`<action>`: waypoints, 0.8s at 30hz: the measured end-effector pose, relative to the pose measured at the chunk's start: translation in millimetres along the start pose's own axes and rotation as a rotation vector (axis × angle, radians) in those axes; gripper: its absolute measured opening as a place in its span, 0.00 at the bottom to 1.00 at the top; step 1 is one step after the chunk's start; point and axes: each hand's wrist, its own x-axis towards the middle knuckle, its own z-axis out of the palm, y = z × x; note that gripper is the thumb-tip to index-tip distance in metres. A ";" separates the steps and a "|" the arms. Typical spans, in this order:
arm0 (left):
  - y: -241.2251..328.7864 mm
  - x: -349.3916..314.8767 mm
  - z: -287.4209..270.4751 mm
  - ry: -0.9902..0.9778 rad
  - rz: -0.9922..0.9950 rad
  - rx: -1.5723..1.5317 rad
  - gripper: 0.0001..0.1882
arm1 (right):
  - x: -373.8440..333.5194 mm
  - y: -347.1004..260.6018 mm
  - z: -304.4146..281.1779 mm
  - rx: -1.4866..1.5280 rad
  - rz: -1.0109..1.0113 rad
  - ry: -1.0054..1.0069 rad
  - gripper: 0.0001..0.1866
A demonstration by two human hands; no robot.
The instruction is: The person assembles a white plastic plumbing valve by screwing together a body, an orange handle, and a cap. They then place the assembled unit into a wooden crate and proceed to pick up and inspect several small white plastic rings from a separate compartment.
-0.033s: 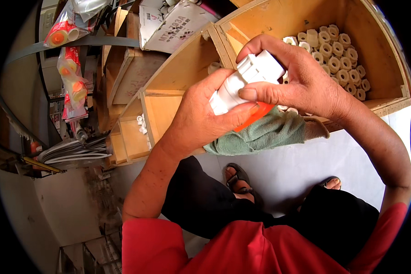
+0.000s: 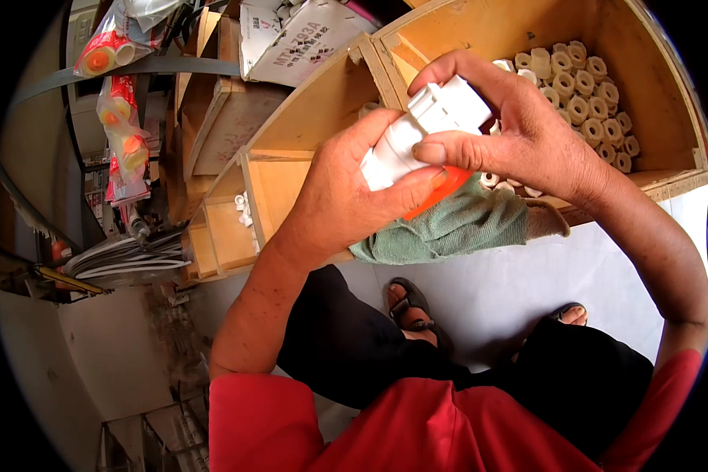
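Note:
Between my two hands is a white plastic pipe fitting [image 2: 451,108], thick and rounded, with a ribbed collar near its right end. My left hand [image 2: 332,187] wraps its lower left end, the thumb stretched along the underside. With thumb and fingers, my right hand [image 2: 536,140] grips the collar end; part of the fitting is hidden behind both hands. An orange-red piece [image 2: 439,193] shows just under the fitting, by my left thumb. Whether it is joined to the fitting, I cannot tell. Below lies a green cloth [image 2: 456,226], draped over the wooden bin's front edge.
The compartmented wooden bin [image 2: 311,126] holds several whitish hex nuts [image 2: 586,102] at the right and small white fittings [image 2: 245,208] at the left. A cardboard box [image 2: 311,39] stands behind it. Bagged red packages [image 2: 122,118] hang at the left, above coiled pipes [image 2: 130,256].
Both hands have shifted very slightly, and the fitting's collar end has moved a little up. More of the orange-red piece shows. The grips are otherwise unchanged.

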 end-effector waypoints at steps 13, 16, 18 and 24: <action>-24.8 1.2 -62.3 0.407 0.011 -0.374 0.23 | -3.7 45.1 19.0 -0.005 0.240 0.048 0.22; -26.0 2.4 -64.5 0.385 -0.038 -0.406 0.23 | -6.3 49.3 18.7 -0.065 0.237 0.010 0.21; -34.3 4.8 -66.0 0.333 -0.061 -0.451 0.23 | -6.8 51.2 17.0 -0.100 0.240 -0.014 0.22; -78.6 20.8 -66.2 0.286 -0.216 -0.476 0.21 | -6.4 47.1 15.8 -0.171 0.327 -0.058 0.23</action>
